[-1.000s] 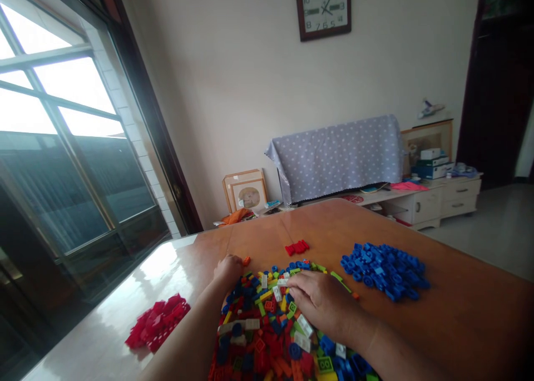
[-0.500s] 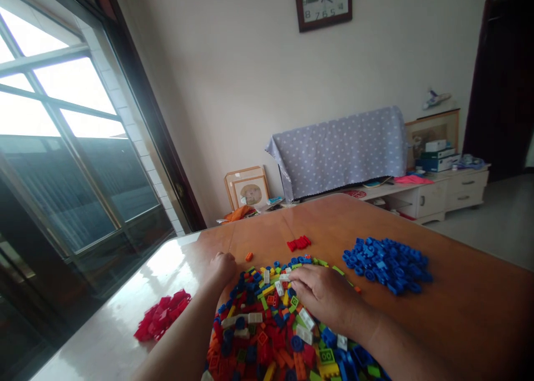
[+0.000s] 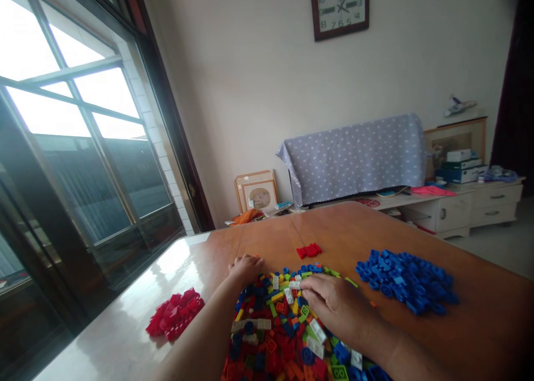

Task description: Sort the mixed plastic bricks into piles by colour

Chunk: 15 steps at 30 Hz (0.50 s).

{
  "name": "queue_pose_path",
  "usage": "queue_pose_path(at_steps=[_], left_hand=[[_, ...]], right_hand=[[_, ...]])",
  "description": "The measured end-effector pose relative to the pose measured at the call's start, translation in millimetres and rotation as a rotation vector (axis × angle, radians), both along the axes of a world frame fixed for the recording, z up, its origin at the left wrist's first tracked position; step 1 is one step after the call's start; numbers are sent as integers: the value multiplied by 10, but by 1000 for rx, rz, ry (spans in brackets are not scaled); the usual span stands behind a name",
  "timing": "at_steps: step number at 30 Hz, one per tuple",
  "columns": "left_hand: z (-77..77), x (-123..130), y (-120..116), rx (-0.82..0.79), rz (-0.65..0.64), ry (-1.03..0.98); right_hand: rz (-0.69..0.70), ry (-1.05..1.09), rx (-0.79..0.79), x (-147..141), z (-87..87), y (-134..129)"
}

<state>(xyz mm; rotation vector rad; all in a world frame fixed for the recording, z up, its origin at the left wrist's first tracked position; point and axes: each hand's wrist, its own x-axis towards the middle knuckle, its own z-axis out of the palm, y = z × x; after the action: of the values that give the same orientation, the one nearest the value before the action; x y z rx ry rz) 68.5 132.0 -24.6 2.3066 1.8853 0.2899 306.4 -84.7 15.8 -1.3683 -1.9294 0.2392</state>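
My left hand (image 3: 247,270) is at the far left edge of a heap of mixed toy building bricks (image 3: 287,336). Its fingers reach forward, apart from one another, beside a small orange brick (image 3: 256,256) that they partly hide. My right hand (image 3: 334,300) lies palm down over the heap's right side. Thumb and forefinger are slightly apart, the fingertips next to a white brick (image 3: 294,285); nothing shows between them. The heap mixes red, blue, yellow, green, orange and white pieces.
A pile of blue pieces (image 3: 406,281) lies to the right on the wooden table (image 3: 479,297). Red pieces (image 3: 177,314) are heaped at the left, beyond my forearm. A short row of red pieces (image 3: 309,251) sits behind the mixed heap. A low white cabinet (image 3: 454,211) stands past the table.
My left hand has moved right, over to the small orange brick, and its fingers have extended. My right hand stays about where it was on the heap. The whole view has shifted slightly.
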Motion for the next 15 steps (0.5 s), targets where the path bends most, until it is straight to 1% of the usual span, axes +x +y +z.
queue_pose_path(at_steps=[3, 6, 15], left_hand=[[11, -13, 14, 1, 3, 12], [-8, -46, 23, 4, 14, 17], [-163, -208, 49, 16, 31, -52]], right_hand=[[0, -8, 4, 7, -7, 1], [-4, -13, -2, 17, -4, 1], [0, -8, 18, 20, 8, -14]])
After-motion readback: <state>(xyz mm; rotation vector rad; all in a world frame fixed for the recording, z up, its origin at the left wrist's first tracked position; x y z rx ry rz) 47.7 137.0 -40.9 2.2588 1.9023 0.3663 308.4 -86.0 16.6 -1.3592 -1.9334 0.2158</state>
